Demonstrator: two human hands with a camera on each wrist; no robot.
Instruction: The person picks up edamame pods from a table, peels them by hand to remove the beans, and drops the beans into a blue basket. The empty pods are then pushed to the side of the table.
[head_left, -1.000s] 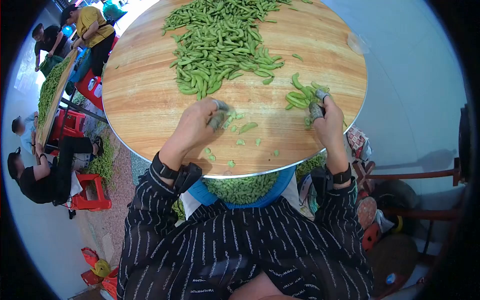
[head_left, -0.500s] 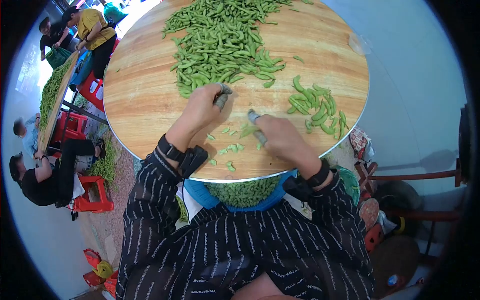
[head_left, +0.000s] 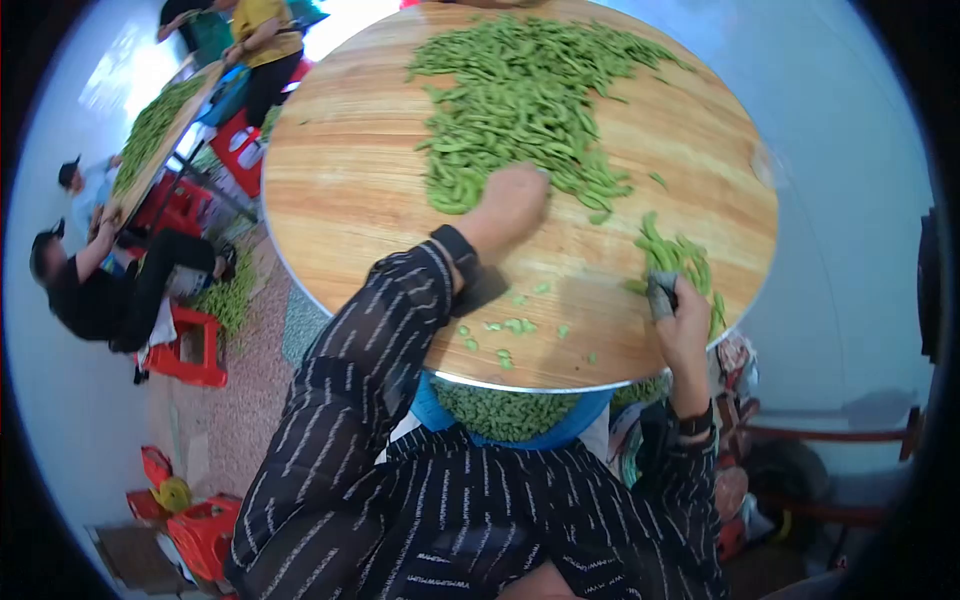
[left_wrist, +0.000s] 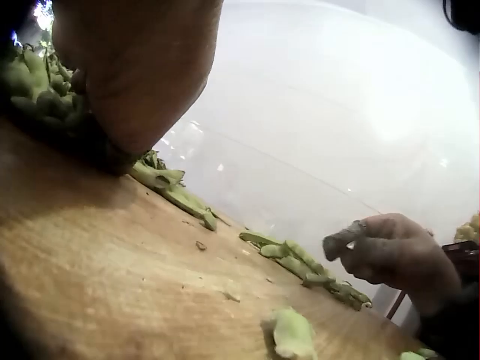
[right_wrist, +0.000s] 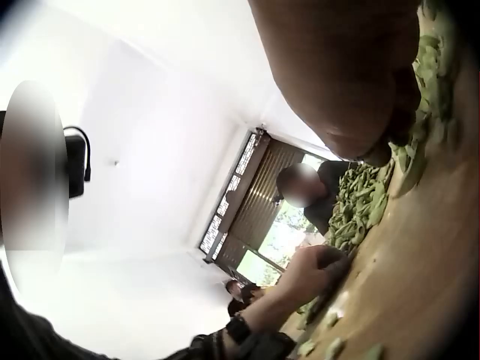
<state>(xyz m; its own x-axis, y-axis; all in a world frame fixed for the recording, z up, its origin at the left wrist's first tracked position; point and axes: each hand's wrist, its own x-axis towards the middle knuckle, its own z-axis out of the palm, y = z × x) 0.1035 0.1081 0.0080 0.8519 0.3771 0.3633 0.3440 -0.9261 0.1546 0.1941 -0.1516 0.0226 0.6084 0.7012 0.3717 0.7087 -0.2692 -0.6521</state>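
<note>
My left hand reaches to the near edge of a big heap of green edamame pods on the round wooden table. Its back hides the fingertips in the head view; in the right wrist view the left hand bends down at the pods, and I cannot tell whether it grips any. My right hand, its fingertips wrapped in grey, is beside a small group of pods at the right. In the left wrist view the right hand shows bent fingers with nothing visible between them.
Loose shelled beans lie near the table's front edge. Below that edge a blue basin holds many beans. Other people work at a pod-covered table to the left, near red stools. A clear plastic cup hangs at the right rim.
My left hand has moved forward to the heap. My right hand went to the middle with a pod, then back to the right group. The head view has shifted, moving the table rightward in frame.
</note>
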